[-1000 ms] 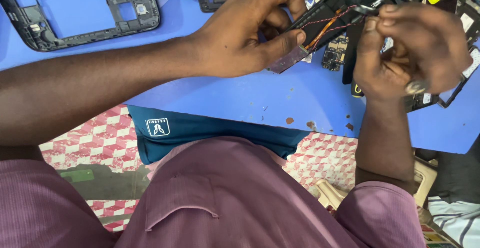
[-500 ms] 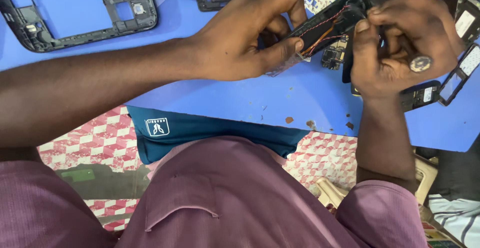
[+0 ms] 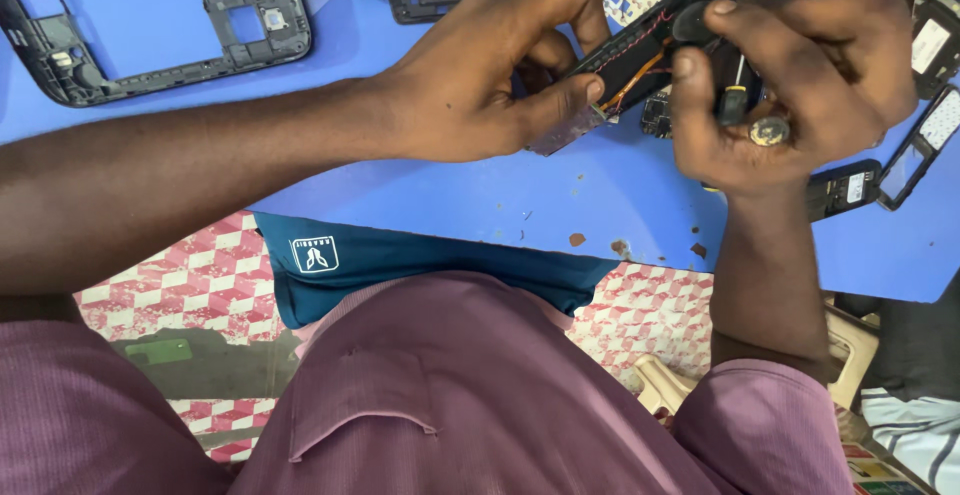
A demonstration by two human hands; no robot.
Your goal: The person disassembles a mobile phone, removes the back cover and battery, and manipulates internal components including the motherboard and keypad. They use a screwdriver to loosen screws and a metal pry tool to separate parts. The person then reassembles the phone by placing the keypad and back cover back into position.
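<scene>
My left hand point(image 3: 490, 70) grips a dark opened device point(image 3: 650, 30) with red and orange wires showing along its edge; thumb and fingers pinch its near end just above the blue table point(image 3: 400, 165). My right hand point(image 3: 800, 75) is closed around a small screwdriver point(image 3: 735, 95) with a dark handle, held against the device's right end. A ring sits on one right-hand finger. The screwdriver's tip is hidden behind my fingers.
A large black tablet frame point(image 3: 150, 25) lies at the far left of the table. Several small phones and phone parts point(image 3: 900, 165) crowd the back and right edge. A teal cloth point(image 3: 400, 260) hangs below the table edge, over a red and white patterned floor point(image 3: 200, 285).
Both hands and the device have shifted a little; my right hand has turned and closed tighter on the screwdriver against the device's end.
</scene>
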